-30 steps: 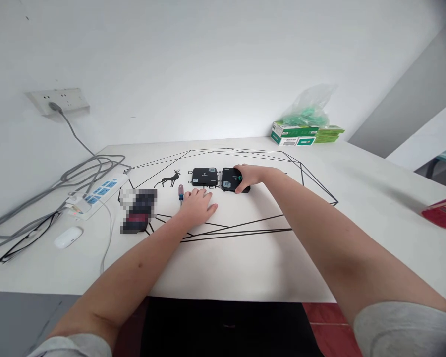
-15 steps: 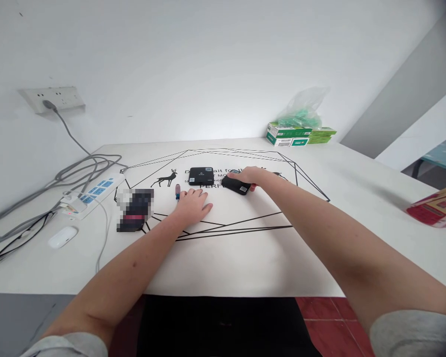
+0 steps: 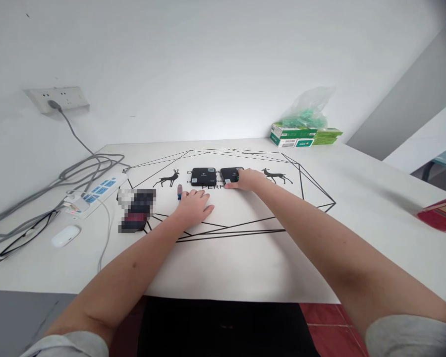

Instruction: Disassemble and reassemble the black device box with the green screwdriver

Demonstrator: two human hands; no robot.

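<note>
Two flat black square boxes with small labels lie side by side on the printed desk mat. The left box [image 3: 203, 177] is untouched. My right hand [image 3: 246, 179] has its fingers around the right edge of the right box [image 3: 228, 175], and covers part of it. My left hand [image 3: 194, 206] rests palm down on the mat, fingers stretched out, just below the left box. Close to its fingers, on the left, is a small screwdriver [image 3: 179, 191] with a clear reddish handle; its tip is partly hidden.
To the left lie a power strip [image 3: 104, 191] with grey cables, a white rounded case [image 3: 66, 236], glasses [image 3: 26, 235] and a pixelated dark object [image 3: 138, 210]. Green-white boxes [image 3: 293, 135] with a plastic bag stand at the back right. A red package [image 3: 440, 210] sits at the right edge.
The right box was turned askew in my right hand; now it lies squared up beside the left box, closer to it. My left hand has stayed in place.
</note>
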